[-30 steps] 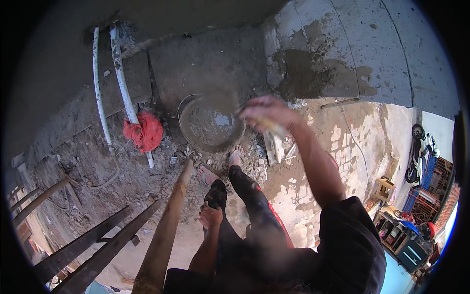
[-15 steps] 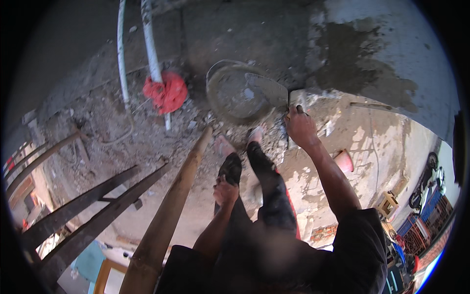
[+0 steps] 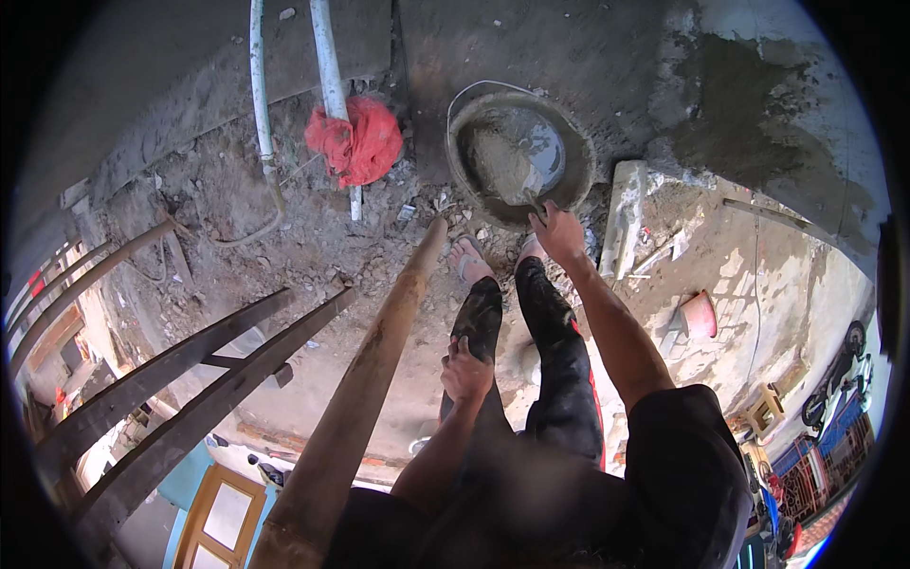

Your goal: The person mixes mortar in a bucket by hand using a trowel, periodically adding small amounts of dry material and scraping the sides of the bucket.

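Wet grey mortar (image 3: 504, 159), round bucket (image 3: 463, 161)

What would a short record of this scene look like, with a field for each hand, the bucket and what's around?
Right hand: at the bucket's near rim, gripping a trowel; blade hard to make out
Left hand: resting on the left leg, no tool visible in it
Bucket: round, wire handle lying toward the far side
Contents: wet grey mix, with a shiny patch
Left of bucket: red cloth or bag against a white pipe
Nearer the wearer: long round wooden pole
Far right: parked motorcycle
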{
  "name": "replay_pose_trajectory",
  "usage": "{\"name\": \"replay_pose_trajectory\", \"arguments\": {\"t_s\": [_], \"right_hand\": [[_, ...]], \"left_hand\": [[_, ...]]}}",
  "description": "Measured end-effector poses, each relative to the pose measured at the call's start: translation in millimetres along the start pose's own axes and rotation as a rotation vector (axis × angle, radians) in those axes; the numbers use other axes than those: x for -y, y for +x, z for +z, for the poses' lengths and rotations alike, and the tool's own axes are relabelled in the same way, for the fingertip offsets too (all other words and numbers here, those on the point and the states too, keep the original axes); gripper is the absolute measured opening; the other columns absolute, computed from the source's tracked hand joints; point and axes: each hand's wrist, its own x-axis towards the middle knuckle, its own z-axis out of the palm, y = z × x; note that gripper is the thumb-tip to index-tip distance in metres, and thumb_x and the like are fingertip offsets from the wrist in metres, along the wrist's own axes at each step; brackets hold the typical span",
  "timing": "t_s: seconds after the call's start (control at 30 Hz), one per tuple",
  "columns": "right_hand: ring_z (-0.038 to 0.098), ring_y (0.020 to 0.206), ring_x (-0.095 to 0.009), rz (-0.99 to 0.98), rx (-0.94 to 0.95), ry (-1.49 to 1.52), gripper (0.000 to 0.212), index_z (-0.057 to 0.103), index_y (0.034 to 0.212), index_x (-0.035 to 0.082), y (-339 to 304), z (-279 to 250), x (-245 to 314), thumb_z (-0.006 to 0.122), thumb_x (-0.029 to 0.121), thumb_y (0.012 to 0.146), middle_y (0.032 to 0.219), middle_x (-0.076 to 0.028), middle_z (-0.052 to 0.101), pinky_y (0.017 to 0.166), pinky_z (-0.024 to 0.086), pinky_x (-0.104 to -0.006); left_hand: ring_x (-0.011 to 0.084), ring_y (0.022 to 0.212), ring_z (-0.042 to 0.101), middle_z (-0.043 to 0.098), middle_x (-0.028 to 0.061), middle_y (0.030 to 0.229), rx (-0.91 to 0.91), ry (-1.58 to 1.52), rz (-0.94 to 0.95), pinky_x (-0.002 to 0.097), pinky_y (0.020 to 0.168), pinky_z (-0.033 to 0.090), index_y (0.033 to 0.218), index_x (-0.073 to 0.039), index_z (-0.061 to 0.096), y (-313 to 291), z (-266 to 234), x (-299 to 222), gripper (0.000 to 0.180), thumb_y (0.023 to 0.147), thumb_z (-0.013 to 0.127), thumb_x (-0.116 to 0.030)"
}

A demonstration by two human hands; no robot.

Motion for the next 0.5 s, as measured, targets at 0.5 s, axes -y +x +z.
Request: {"name": "replay_pose_trajectory", "arguments": {"t_s": [0.5], "right_hand": [[0.064, 0.067, -0.016, 0.114, 0.290, 0.757, 0.046, 0.063, 0.112, -0.001, -16.6, -316.4, 129.1, 0.074, 0.034, 0.084, 0.086, -0.008, 0.065, 0.056, 0.056, -0.0268]], "left_hand": [[0.0331, 0.106, 0.063, 0.061, 0.0138, 0.119, 0.020, 0.026, -0.064, 0.0439, 0.089, 0.052, 0.130, -0.011, 0.054, 28.3, -23.6, -25.8, 0.059, 0.076, 0.064, -0.032]]}}
